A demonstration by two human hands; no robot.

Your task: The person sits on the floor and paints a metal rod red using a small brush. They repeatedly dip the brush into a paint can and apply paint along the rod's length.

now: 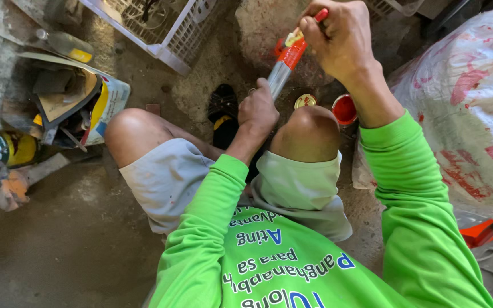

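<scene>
Head view: a metal rod, its upper part coated red, stands tilted above the seated person's knees. Left hand is closed around its lower end; right hand pinches a red-tipped brush against its top. An open can of red paint sits just beside the right knee, with a white plastic crate beyond.

A basket stands ahead on the left, a sack lies right, and two tins sit just beyond the right knee.
</scene>
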